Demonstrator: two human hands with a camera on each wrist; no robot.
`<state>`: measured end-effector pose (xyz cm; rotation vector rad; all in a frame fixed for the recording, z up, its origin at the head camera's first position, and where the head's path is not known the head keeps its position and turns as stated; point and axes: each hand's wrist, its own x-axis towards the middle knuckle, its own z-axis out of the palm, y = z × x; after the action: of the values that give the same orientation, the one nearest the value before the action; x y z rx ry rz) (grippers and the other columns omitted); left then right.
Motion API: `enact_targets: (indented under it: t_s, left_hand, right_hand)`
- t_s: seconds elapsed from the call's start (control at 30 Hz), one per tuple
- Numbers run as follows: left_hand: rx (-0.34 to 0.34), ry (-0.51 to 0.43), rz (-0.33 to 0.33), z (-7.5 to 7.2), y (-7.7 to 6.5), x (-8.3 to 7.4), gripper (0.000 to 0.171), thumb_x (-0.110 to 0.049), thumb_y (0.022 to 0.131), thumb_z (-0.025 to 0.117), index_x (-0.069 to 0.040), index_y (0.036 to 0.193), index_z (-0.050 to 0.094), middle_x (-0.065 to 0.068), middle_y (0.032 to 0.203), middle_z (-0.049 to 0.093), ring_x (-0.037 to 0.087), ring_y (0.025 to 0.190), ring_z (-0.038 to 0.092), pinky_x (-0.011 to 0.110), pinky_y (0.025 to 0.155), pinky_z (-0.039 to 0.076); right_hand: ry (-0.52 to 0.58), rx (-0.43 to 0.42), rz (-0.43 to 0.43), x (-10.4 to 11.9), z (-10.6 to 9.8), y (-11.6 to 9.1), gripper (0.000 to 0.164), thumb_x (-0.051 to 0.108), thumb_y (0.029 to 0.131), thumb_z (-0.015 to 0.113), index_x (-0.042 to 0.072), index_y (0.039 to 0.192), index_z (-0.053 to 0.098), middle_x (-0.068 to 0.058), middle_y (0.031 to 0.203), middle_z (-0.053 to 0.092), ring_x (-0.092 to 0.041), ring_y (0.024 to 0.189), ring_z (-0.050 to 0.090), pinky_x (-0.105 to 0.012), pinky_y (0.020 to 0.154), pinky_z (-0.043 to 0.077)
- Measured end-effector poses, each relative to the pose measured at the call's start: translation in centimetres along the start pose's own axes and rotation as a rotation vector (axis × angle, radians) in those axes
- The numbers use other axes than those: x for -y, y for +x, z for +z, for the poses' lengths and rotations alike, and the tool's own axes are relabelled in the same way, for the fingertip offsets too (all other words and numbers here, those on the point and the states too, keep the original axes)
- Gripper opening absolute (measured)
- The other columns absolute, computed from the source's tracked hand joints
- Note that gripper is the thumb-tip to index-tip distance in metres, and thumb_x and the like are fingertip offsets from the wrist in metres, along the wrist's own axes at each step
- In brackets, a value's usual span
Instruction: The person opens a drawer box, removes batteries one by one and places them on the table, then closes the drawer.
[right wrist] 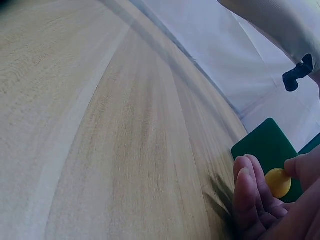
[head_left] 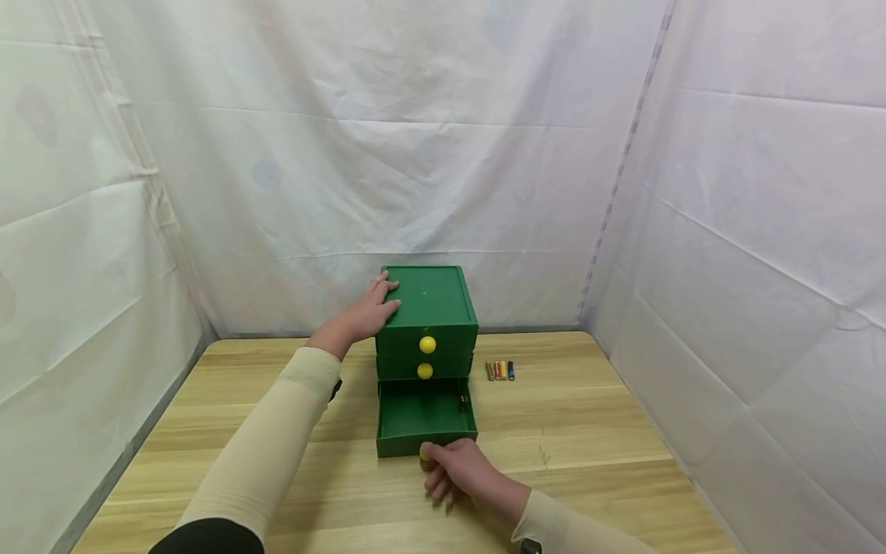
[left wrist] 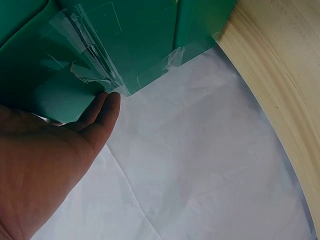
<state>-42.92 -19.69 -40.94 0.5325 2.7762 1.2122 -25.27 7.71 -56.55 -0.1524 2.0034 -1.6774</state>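
A green drawer cabinet (head_left: 432, 298) stands on the table with its bottom drawer (head_left: 418, 415) pulled out. My left hand (head_left: 365, 315) rests on the cabinet's top left edge, fingers extended; in the left wrist view its fingertips (left wrist: 111, 102) lie against the taped green side. At the front, my right hand (head_left: 474, 471) pinches the yellow knob (head_left: 425, 452) of that drawer between thumb and finger. The right wrist view shows the knob (right wrist: 278, 183) by the thumb, other fingers loosely bent. A small dark object (head_left: 463, 398) lies along the drawer's right side; its kind is unclear.
Two upper drawers, with yellow knobs (head_left: 428, 345), are shut. Several small coloured cylinders (head_left: 500, 371), looking like batteries, lie in a row right of the cabinet. White curtains (head_left: 429, 154) surround the wooden table (head_left: 588, 431) at the back and sides.
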Motion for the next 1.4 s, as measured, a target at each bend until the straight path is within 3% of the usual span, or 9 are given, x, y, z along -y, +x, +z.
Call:
enact_targets:
  t_s: [0.2, 0.33, 0.47, 0.7, 0.8, 0.9, 1.03, 1.2, 1.4]
  left_hand:
    - [0.011, -0.001, 0.000, 0.0, 0.1, 0.0, 0.062, -0.032, 0.122, 0.038, -0.002, 0.174, 0.024, 0.012, 0.185, -0.014, 0.040, 0.170, -0.006, 0.064, 0.132, 0.015]
    - [0.016, 0.004, -0.004, 0.0, -0.1, -0.1, 0.062, -0.033, 0.122, 0.038, -0.003, 0.174, 0.024, 0.011, 0.185, -0.014, 0.039, 0.170, -0.005, 0.064, 0.132, 0.016]
    - [0.010, 0.007, -0.003, 0.0, -0.1, -0.2, 0.062, -0.033, 0.122, 0.039, -0.004, 0.174, 0.025, 0.011, 0.185, -0.013, 0.039, 0.170, -0.005, 0.064, 0.132, 0.016]
    - [0.000, -0.001, -0.005, 0.1, 0.0, 0.1, 0.061, -0.033, 0.122, 0.039, -0.005, 0.175, 0.024, 0.009, 0.185, -0.013, 0.039, 0.170, -0.006, 0.064, 0.132, 0.016]
    - [0.006, -0.005, -0.003, 0.1, 0.1, 0.2, 0.062, -0.033, 0.123, 0.038, -0.004, 0.175, 0.024, 0.010, 0.185, -0.014, 0.039, 0.170, -0.007, 0.064, 0.132, 0.015]
    - [0.013, 0.000, -0.006, 0.1, 0.3, 0.3, 0.063, -0.035, 0.122, 0.037, -0.004, 0.175, 0.023, 0.009, 0.185, -0.015, 0.039, 0.170, -0.007, 0.064, 0.132, 0.015]
    - [0.015, 0.011, -0.016, 0.0, 0.4, 0.5, 0.064, -0.038, 0.122, 0.037, -0.006, 0.175, 0.024, 0.007, 0.185, -0.015, 0.037, 0.170, -0.007, 0.063, 0.133, 0.015]
    - [0.008, 0.016, -0.016, 0.1, 0.4, 0.5, 0.064, -0.038, 0.122, 0.037, -0.006, 0.175, 0.025, 0.007, 0.185, -0.013, 0.036, 0.170, -0.006, 0.062, 0.133, 0.015]
    - [-0.002, 0.003, -0.004, 0.0, 0.2, 0.2, 0.062, -0.034, 0.122, 0.038, -0.003, 0.175, 0.024, 0.011, 0.185, -0.013, 0.040, 0.170, -0.006, 0.065, 0.132, 0.016]
  right_hand:
    - [-0.040, 0.046, 0.022, 0.5, -0.3, -0.3, 0.055, 0.049, 0.109, 0.069, -0.003, 0.098, 0.082, -0.009, 0.074, 0.078, -0.010, 0.053, 0.068, -0.024, 0.046, 0.052]
    - [-0.200, 0.209, 0.071, 2.0, -1.8, -0.8, 0.056, 0.051, 0.108, 0.069, -0.002, 0.092, 0.083, -0.007, 0.070, 0.076, -0.011, 0.051, 0.066, -0.024, 0.044, 0.050]
    - [-0.332, 0.310, 0.031, 4.9, -3.6, -1.3, 0.053, 0.049, 0.108, 0.070, -0.001, 0.096, 0.084, -0.008, 0.072, 0.076, -0.014, 0.054, 0.067, -0.028, 0.047, 0.052]
    - [-0.459, 0.225, -0.076, 9.3, -5.7, -1.2, 0.048, 0.047, 0.109, 0.070, 0.003, 0.096, 0.081, -0.012, 0.077, 0.077, -0.032, 0.067, 0.075, -0.047, 0.061, 0.064]
    - [-0.513, 0.197, -0.130, 10.5, -6.0, -0.9, 0.048, 0.045, 0.110, 0.070, 0.000, 0.096, 0.079, -0.009, 0.079, 0.077, -0.036, 0.072, 0.076, -0.047, 0.064, 0.065]
    - [-0.599, 0.148, -0.210, 11.4, -6.0, -0.5, 0.039, 0.040, 0.110, 0.072, 0.003, 0.098, 0.077, -0.006, 0.080, 0.075, -0.028, 0.071, 0.073, -0.041, 0.064, 0.063]
    - [-0.829, 0.073, -0.310, 11.9, -5.7, 0.3, 0.023, 0.031, 0.109, 0.076, 0.008, 0.110, 0.078, 0.000, 0.090, 0.073, -0.015, 0.076, 0.065, -0.035, 0.071, 0.059]
    - [-1.281, 0.056, -0.382, 11.7, -4.9, 1.6, 0.032, 0.030, 0.107, 0.079, 0.005, 0.127, 0.075, -0.001, 0.111, 0.073, -0.012, 0.091, 0.065, -0.035, 0.088, 0.061]
    - [-1.659, 0.030, -0.422, 10.8, -4.2, 3.5, 0.012, 0.023, 0.107, 0.076, 0.011, 0.111, 0.076, -0.001, 0.100, 0.070, -0.016, 0.086, 0.063, -0.035, 0.085, 0.059]
